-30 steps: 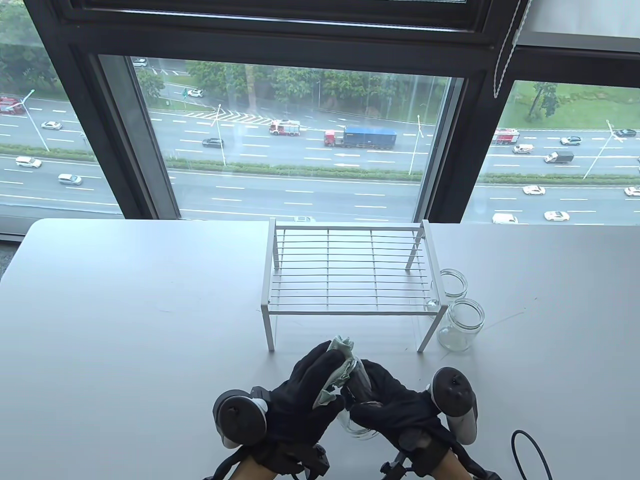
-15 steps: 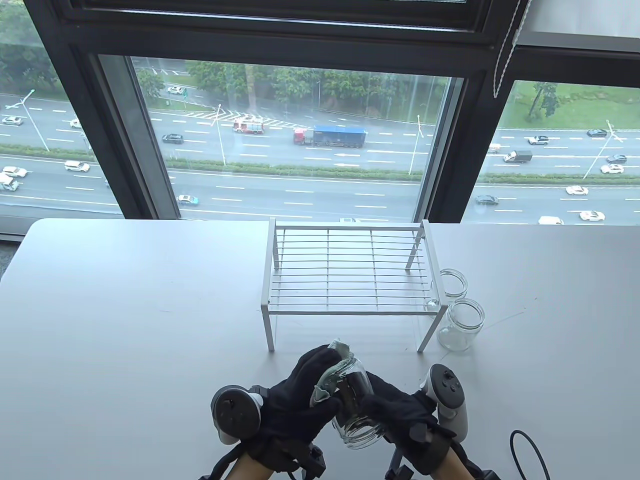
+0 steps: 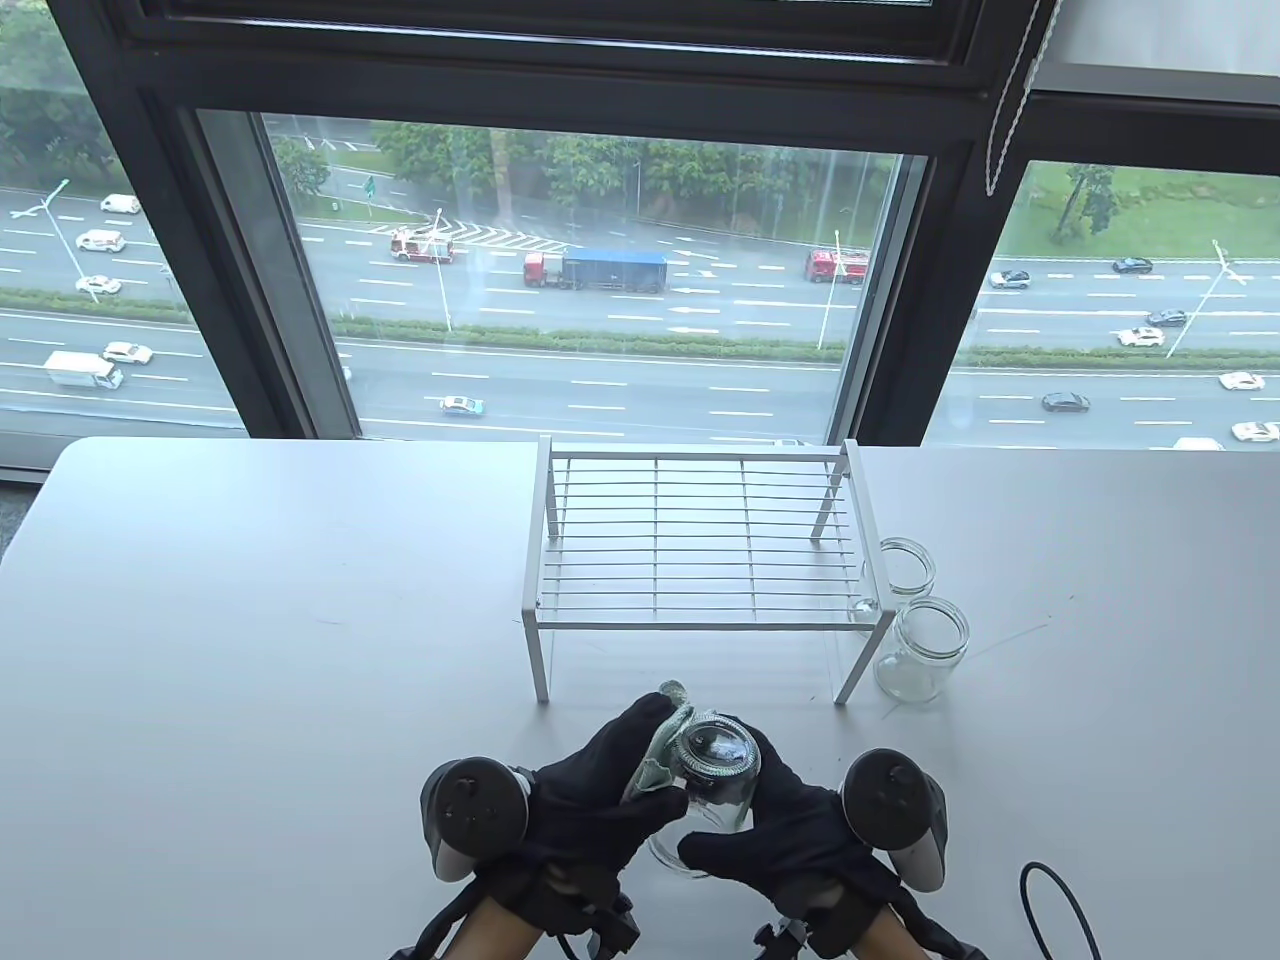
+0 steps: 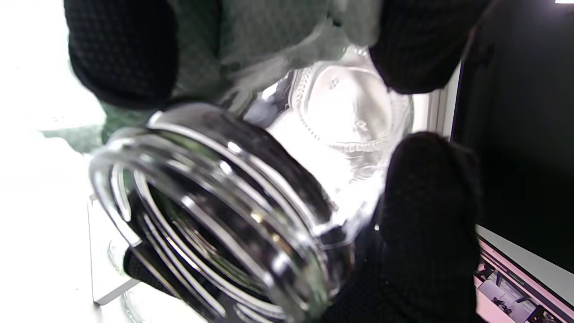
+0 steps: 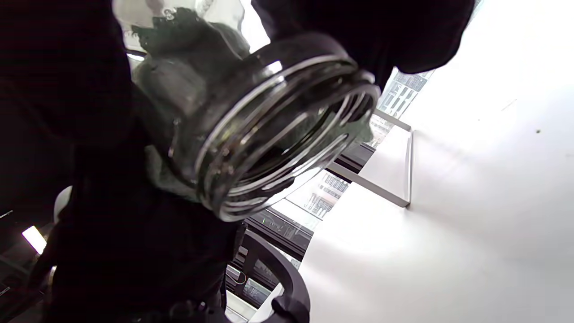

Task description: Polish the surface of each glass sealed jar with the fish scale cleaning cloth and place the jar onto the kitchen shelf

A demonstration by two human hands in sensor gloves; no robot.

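Above the near edge of a white table (image 3: 250, 600), a black-gloved right hand (image 3: 790, 830) curls its fingers around a clear, lidless glass jar (image 3: 712, 780) held off the surface, its base tipped up toward the overhead camera and its threaded mouth facing down toward the person. The black-gloved left hand (image 3: 600, 800) grips a crumpled pale green cleaning cloth (image 3: 662, 745) and presses it against the jar's left side. Beyond them stands a white wire kitchen shelf (image 3: 700, 550), with two more clear glass jars (image 3: 920, 650) on the table just beside its right end.
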